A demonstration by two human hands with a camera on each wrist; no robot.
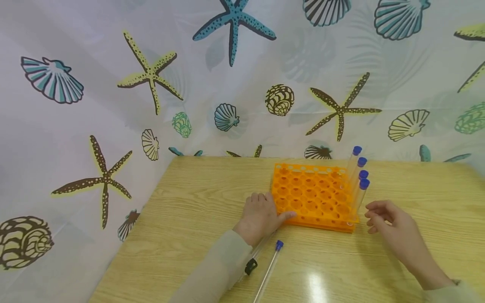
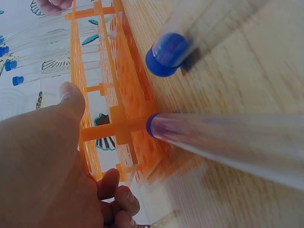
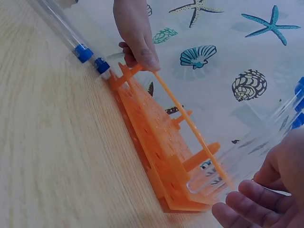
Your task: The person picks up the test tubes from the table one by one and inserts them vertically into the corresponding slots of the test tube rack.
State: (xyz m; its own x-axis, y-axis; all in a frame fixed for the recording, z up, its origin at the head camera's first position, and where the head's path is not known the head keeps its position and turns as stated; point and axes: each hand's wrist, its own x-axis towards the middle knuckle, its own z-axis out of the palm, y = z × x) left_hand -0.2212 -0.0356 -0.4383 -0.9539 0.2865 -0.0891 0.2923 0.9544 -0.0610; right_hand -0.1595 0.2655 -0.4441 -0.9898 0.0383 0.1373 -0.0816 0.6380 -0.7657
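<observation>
An orange test tube rack (image 1: 310, 193) with rows of round holes stands on the table. My left hand (image 1: 261, 212) grips its left end, thumb along the near top edge and fingers curled at the far side in the left wrist view. Several clear test tubes (image 1: 358, 202) with blue caps stand, leaning slightly, in the rack's right end column. My right hand (image 1: 395, 227) hovers just right of that end, fingers loosely bent and holding nothing. In the right wrist view its fingertips (image 3: 247, 190) are close to the rack's corner; contact cannot be told there.
Two more capped tubes lie on the wooden table (image 1: 189, 210): one tube (image 1: 267, 271) in front of the rack, the other (image 1: 258, 251) partly hidden by my left forearm. A cloth (image 1: 246, 84) printed with shells and starfish hangs behind and to the left.
</observation>
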